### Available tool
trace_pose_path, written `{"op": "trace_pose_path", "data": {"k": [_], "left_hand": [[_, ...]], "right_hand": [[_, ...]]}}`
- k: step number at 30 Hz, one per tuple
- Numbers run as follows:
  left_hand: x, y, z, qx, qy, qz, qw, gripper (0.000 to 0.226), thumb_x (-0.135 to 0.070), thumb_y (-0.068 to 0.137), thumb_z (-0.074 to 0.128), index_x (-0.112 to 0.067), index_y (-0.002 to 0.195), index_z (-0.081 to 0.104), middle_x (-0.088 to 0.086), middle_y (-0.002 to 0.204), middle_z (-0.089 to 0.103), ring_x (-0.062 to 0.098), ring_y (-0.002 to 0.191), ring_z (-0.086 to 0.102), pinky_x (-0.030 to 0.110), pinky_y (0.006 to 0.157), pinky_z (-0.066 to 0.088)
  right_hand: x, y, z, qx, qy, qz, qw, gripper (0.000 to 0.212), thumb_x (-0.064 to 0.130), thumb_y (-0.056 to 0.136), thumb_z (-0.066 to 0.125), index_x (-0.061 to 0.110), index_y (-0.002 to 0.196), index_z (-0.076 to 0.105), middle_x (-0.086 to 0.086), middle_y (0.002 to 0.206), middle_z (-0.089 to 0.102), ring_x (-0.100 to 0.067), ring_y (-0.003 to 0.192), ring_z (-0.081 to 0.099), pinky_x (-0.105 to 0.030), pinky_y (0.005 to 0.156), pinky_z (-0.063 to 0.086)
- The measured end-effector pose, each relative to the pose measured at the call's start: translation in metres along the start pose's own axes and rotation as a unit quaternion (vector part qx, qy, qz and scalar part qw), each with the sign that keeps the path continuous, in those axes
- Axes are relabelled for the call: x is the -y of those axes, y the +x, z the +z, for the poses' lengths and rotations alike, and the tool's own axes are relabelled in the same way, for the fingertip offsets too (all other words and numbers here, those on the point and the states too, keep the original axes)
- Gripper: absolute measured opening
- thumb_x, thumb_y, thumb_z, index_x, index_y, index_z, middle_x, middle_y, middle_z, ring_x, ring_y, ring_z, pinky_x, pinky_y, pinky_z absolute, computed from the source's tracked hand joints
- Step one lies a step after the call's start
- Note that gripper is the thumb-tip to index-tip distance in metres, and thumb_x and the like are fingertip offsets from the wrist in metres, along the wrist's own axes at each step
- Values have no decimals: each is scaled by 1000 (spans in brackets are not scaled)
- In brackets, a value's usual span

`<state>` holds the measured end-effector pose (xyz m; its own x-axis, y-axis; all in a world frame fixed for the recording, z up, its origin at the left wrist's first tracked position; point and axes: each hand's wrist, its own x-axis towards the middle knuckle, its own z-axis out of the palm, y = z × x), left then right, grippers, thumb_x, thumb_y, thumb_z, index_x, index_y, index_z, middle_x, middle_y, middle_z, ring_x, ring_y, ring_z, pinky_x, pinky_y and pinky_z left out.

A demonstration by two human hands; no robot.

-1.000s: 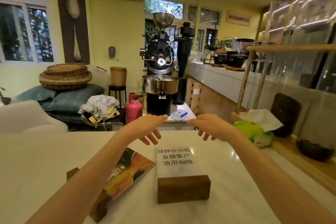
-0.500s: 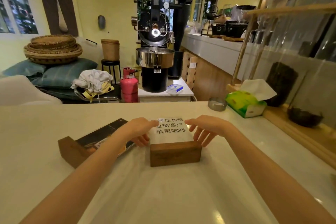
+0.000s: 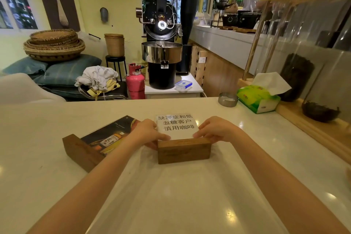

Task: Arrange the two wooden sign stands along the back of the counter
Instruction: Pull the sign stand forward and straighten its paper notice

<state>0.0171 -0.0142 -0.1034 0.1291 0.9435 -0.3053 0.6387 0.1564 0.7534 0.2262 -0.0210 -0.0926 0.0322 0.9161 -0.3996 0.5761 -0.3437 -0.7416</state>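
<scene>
Two wooden sign stands rest on the white counter (image 3: 190, 195). The one with the white text sign (image 3: 183, 150) sits at the middle, its card leaning back away from me. My left hand (image 3: 150, 132) grips its left end and my right hand (image 3: 214, 129) grips its right end, fingers on the top edge of the block. The second stand (image 3: 81, 151), holding a dark picture card, sits to the left, turned at an angle, with my left forearm passing over its near corner.
A small metal dish (image 3: 228, 99) and a green tissue pack (image 3: 258, 99) sit at the counter's far right, beside a wooden shelf rail (image 3: 313, 131). Beyond the far edge stand a coffee roaster (image 3: 161, 43), a pink gas cylinder (image 3: 135, 81) and stacked baskets (image 3: 54, 44).
Both hands came back from the counter's far side and closed on the two ends of the text sign stand. The camera tilted down.
</scene>
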Motion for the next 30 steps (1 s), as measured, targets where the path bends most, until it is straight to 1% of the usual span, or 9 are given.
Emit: {"op": "trace_pose_path", "data": {"k": [3, 6, 10, 12, 15, 19, 24, 26, 30], "left_hand": [[0, -1, -1, -8, -14, -2, 1000, 72, -17, 71, 76, -2, 131, 38, 13, 126, 57, 15, 61, 62, 22, 46, 56], [1, 0, -2, -28, -25, 17, 999, 87, -18, 65, 80, -7, 137, 31, 13, 123, 59, 20, 73, 64, 24, 45, 56], [4, -2, -2, -67, -23, 71, 995, 93, -17, 60, 83, -13, 137, 32, 12, 105, 63, 26, 91, 63, 35, 62, 60], [4, -4, -2, -86, -32, 92, 991, 94, -16, 59, 83, -16, 137, 32, 10, 98, 62, 25, 89, 63, 37, 65, 60], [2, -10, 0, -118, -48, 120, 985, 95, -12, 61, 82, -19, 139, 29, 3, 87, 57, 22, 81, 62, 34, 59, 59], [-2, -19, 4, -184, 2, 187, 965, 93, -16, 63, 81, -19, 139, 28, 4, 90, 56, 23, 83, 61, 46, 74, 59], [0, -27, 13, -242, 22, 257, 935, 92, -15, 64, 80, -19, 138, 27, 4, 88, 56, 22, 80, 59, 41, 78, 55], [4, -30, 18, -253, 15, 281, 926, 92, -14, 66, 79, -17, 140, 24, 3, 88, 55, 20, 80, 57, 34, 75, 52], [11, -38, 26, -273, 11, 307, 912, 88, -12, 71, 75, -14, 141, 21, 1, 90, 50, 15, 81, 51, 20, 70, 38]], "right_hand": [[-3, -1, 1, -11, 5, -13, 1000, 41, 13, 71, 77, 5, 107, 58, 1, 76, 61, -11, 62, 57, -16, 43, 48], [-4, -1, 3, -38, 17, -19, 999, 48, 15, 70, 78, 9, 112, 55, 0, 88, 60, -13, 71, 58, -21, 53, 51], [-4, -7, 3, -69, 62, -47, 995, 48, 13, 71, 78, 11, 111, 52, -3, 91, 59, -10, 68, 58, -19, 47, 47], [-6, -10, 3, -87, 82, -74, 990, 51, 13, 70, 78, 10, 114, 52, -3, 92, 58, -11, 70, 58, -18, 46, 47], [-8, -16, 6, -120, 94, -113, 982, 52, 13, 70, 78, 11, 114, 51, -4, 95, 59, -18, 80, 61, -22, 53, 52], [-11, -22, 9, -166, 106, -157, 968, 48, 12, 71, 77, 16, 108, 48, -4, 96, 62, -17, 80, 63, -25, 58, 55], [-16, -30, 18, -213, 125, -205, 947, 43, 14, 74, 75, 19, 104, 44, -2, 99, 59, -20, 83, 61, -28, 65, 56], [-19, -34, 22, -235, 134, -219, 937, 43, 13, 73, 75, 18, 102, 44, -3, 99, 60, -22, 86, 61, -27, 67, 55], [-24, -42, 28, -261, 154, -231, 925, 43, 11, 72, 76, 17, 98, 44, -3, 97, 60, -18, 81, 59, -19, 62, 51]]}}
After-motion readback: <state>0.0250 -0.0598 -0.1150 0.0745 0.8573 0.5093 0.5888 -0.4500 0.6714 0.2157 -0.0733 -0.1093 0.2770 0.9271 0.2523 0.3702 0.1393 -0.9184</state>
